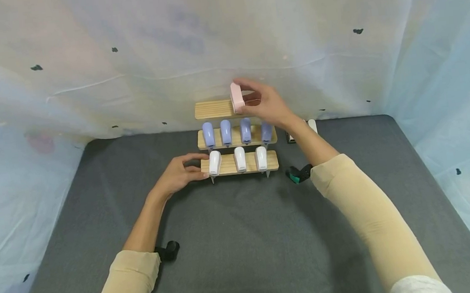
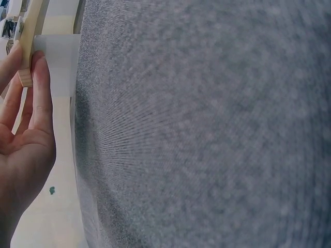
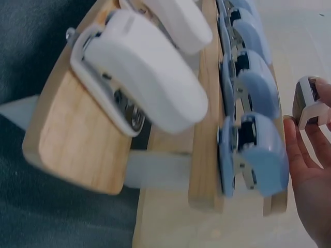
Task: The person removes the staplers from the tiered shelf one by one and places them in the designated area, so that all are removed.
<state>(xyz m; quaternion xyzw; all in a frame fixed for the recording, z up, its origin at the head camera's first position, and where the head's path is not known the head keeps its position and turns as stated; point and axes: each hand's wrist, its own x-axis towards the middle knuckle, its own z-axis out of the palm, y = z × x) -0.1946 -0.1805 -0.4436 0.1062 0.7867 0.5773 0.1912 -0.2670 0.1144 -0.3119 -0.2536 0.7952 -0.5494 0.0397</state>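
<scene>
Pink plastic shows at the upper middle of the head view: a small stapler [image 1: 236, 98] sits at the fingertips of the right hand [image 1: 266, 105], just left of the palm. The thumb and fingers pinch it with little gap, near the right part of the top wooden shelf [image 1: 213, 109]; whether it touches the wood, I cannot tell. In the right wrist view, stapler and hand are at the right edge.

Left of centre in the head view, the left hand [image 1: 180, 173] pinches the left end of the lowest shelf [image 1: 228, 166], thumb on one face and fingers on the other. Three white staplers [image 1: 240, 159] line that shelf, and four lavender-blue staplers [image 1: 225, 132] line the middle one [image 1: 236, 134]. The rack stands on a dark grey surface [image 1: 235, 240].
</scene>
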